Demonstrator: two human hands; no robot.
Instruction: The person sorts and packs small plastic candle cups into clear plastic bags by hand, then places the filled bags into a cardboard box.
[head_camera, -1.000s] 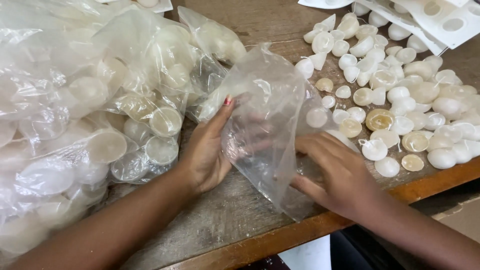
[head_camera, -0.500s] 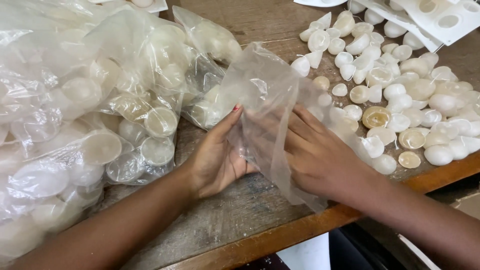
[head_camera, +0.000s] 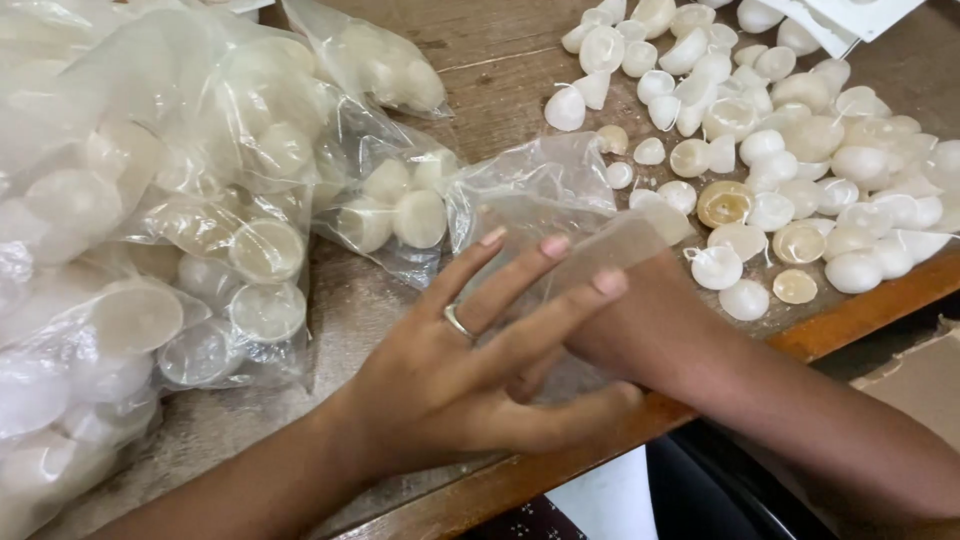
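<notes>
Head view, looking down at my work: my left hand (head_camera: 480, 370) lies spread over the wooden table (head_camera: 500, 70), fingers (head_camera: 560, 310) fanned out and loose, gripping nothing; a ring (head_camera: 458, 322) sits on one finger. The fingertips rest against the clear plastic bag (head_camera: 545, 195), which lies crumpled near the table's front edge, between the packed bags on my left and the loose pile on my right. My right hand (head_camera: 640, 300) is pushed into the mouth of that bag, the film drawn over the knuckles; the left fingers cross in front of it, so I cannot tell whether it is open or closed around anything (only the wrist and the back of the hand show through the plastic). To the left, a heap of filled bags (head_camera: 150, 230) holds round, pale, cup-shaped pieces, pressed against the film; one smaller filled bag (head_camera: 390, 210) lies touching the crumpled bag's left side. To the right, loose white and cream pieces (head_camera: 790, 150) are spread over the table, a few amber-tinted ones (head_camera: 724, 203) among them, the nearest just beside the bag. White sheets with round cut-outs (head_camera: 850, 20) sit at the top right corner. A piece of brown cardboard (head_camera: 920, 375) shows below the table edge at right.
</notes>
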